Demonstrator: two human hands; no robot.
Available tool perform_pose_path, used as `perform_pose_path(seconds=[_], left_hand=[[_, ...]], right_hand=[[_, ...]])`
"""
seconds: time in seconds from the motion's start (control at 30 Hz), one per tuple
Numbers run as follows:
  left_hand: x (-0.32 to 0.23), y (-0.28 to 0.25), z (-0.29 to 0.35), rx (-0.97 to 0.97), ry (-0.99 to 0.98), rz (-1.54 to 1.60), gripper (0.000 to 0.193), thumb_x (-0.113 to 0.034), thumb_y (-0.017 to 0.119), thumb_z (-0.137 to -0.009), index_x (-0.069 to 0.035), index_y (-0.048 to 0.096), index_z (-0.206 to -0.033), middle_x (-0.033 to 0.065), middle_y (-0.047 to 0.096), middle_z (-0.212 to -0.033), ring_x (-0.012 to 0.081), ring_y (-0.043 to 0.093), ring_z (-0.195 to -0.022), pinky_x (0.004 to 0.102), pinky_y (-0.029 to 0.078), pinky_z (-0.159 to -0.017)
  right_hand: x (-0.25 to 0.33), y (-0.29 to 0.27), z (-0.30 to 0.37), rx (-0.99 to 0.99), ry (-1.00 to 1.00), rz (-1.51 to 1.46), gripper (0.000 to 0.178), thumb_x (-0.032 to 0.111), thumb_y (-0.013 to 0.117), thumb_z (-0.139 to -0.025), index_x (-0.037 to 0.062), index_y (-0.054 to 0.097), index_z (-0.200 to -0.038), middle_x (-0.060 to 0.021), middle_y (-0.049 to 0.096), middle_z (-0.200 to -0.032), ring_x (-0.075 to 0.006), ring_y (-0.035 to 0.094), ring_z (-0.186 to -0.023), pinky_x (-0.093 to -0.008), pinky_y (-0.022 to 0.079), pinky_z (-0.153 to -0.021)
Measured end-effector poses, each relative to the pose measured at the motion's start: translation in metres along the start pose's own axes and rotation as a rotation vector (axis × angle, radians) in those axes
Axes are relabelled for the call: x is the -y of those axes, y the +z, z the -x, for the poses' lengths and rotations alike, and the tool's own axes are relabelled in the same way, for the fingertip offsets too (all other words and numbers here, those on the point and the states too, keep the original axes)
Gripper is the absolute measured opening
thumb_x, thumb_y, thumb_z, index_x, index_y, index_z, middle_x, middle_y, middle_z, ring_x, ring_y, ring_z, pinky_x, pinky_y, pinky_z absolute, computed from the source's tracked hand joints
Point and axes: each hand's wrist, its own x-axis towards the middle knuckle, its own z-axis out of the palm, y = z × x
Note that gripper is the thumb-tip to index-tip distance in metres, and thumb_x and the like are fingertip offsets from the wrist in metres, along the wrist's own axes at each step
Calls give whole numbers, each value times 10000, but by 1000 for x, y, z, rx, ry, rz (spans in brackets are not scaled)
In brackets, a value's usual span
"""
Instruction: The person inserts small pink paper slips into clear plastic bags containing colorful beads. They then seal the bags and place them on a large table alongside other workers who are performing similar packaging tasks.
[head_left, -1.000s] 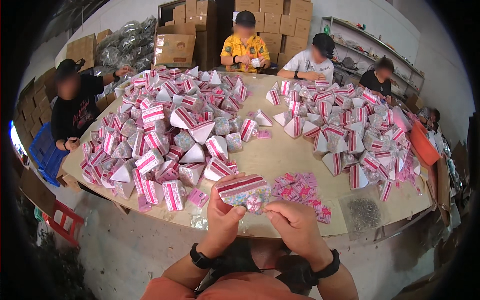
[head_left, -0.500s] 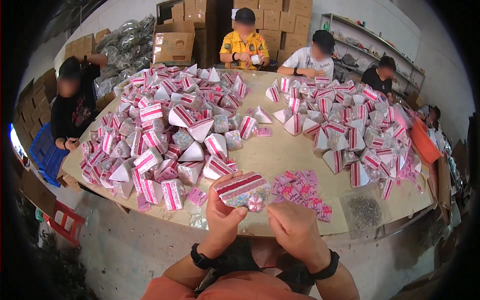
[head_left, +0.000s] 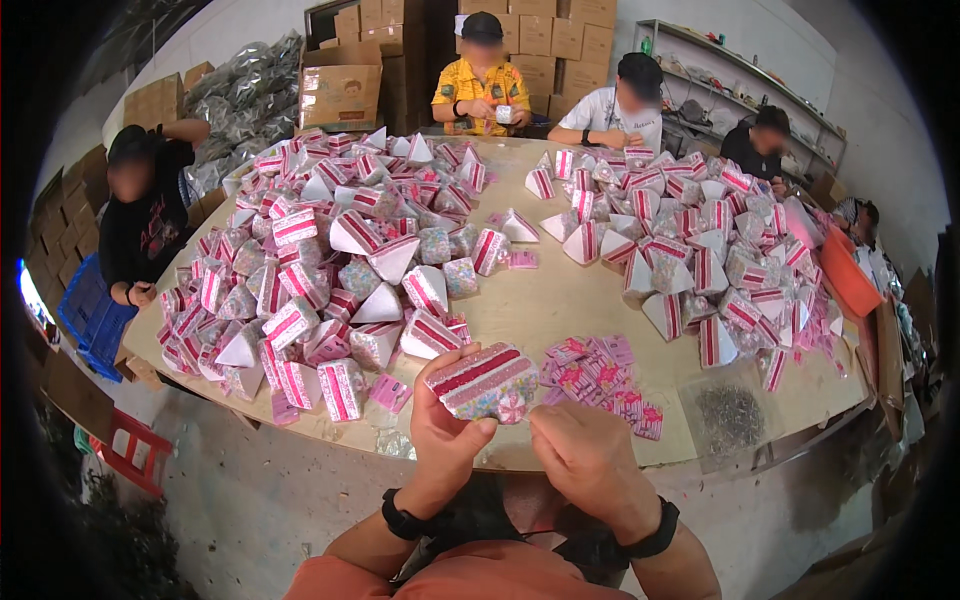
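A toy cake slice (head_left: 478, 384) with red, white and pink layers rests in my left hand (head_left: 443, 432), just over the table's near edge. My fingers curl behind it, with the thumb along its lower side. Pastel sprinkles and a pink-and-white swirl ornament cover the edge closest to me. My right hand (head_left: 592, 452) is closed, its fingers curled by the ornament at the slice's right end. Whatever those fingers pinch, if anything, is hidden. Beyond the right hand lie scattered pink printed cards (head_left: 590, 372).
Big heaps of similar cake slices cover the table (head_left: 520, 330) at left (head_left: 330, 260) and right (head_left: 690, 240). A clear bag of small dark pieces (head_left: 733, 412) lies near right, an orange basin (head_left: 850, 272) at the right edge. Several people sit around the table.
The view has shifted slightly. My left hand still holds the cake slice, and my right hand stays closed beside its ornament, with barely any movement.
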Motion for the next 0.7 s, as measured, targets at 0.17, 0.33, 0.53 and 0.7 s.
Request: perform_pose_path(seconds=[0.17,0.33,0.53,0.7], left_hand=[[0,1,1,5,5,-27,681,-90,694,-703,-6,291,-1246,138,380,-1268,240,413,-1159,373,364,-961],[-1,2,1,28,16,-37,688,-80,689,-706,-4,277,-1252,146,362,-1280,247,409,-1162,383,362,-963],[-1,2,1,40,33,-63,704,-81,691,-703,-5,262,-1257,153,350,-1288,254,402,-1169,389,359,-965],[-1,0,1,31,23,-74,718,-101,702,-699,-6,261,-1256,157,347,-1291,257,387,-1184,391,357,-967]], right_hand=[[0,-1,1,25,14,37,87,-2,563,-691,24,552,-773,-103,510,-618,-274,525,-536,-364,402,-473],[-6,1,3,2,-63,73,91,47,556,-703,41,498,-773,-80,485,-609,-257,515,-486,-353,398,-429],[-7,0,4,21,-50,79,82,44,552,-704,42,487,-754,-84,479,-604,-260,511,-488,-359,398,-432],[-4,-1,3,44,24,30,53,4,555,-707,27,533,-748,-105,502,-617,-283,519,-529,-371,393,-462]])
